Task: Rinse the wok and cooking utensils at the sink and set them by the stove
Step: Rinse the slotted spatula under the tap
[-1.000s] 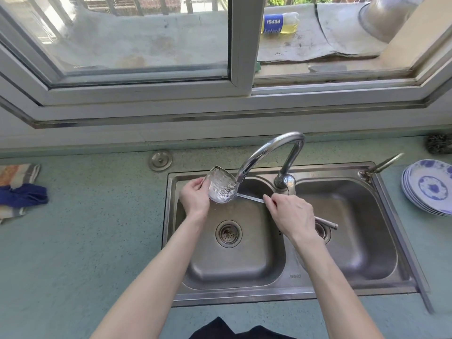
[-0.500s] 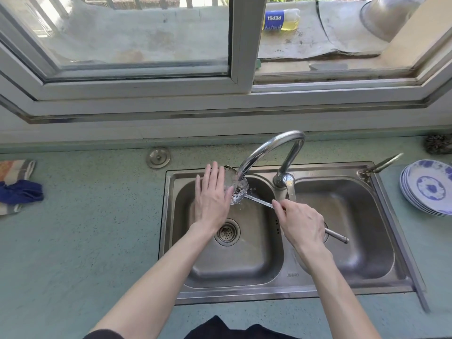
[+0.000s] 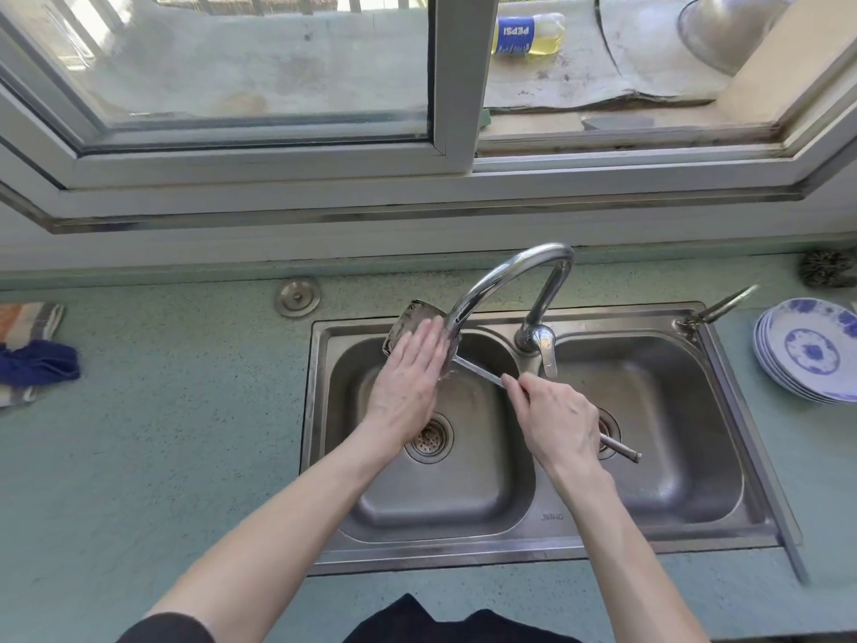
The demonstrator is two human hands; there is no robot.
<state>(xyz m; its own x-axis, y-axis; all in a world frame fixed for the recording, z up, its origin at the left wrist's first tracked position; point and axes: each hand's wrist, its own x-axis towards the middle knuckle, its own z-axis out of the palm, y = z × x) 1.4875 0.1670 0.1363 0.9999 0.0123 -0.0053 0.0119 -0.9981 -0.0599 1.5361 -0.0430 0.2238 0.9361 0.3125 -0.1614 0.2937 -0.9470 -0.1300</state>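
Window [image 3: 259, 85] fills the upper half of the frame, its white frame meeting the wall above the counter. Below it I see the pale green countertop [image 3: 153, 457], running edge to edge across the lower half.

Double-basin steel sink [image 3: 547, 556] sits centre-right, drain strainer in each basin. Curved chrome faucet [image 3: 505, 276] rises from the divider and arcs toward the left basin.

Stack of blue-and-white plates [image 3: 809, 352] rests on the counter at the right edge. Folded cloths [image 3: 28, 350] — one dark blue over striped ones — lie at the left edge. Yellow bottle with a blue label [image 3: 528, 34] lies on its side on the ledge outside, upper centre. Round metal sink plug [image 3: 297, 297] sits on the counter just upper left of the sink. Dark scrubber [image 3: 830, 269] at far right, blurred.

Metal spatula [image 3: 477, 371] is held over the left basin, its blade under the faucet's spout, its handle crossing the divider toward the right basin.

Left hand [image 3: 408, 378]: fingers straight and together, palm pressed flat on the blade — gripping nothing. Right hand [image 3: 556, 424]: fingers curled round the handle, whose end sticks out past the wrist. I cannot tell from here how hard the water runs.
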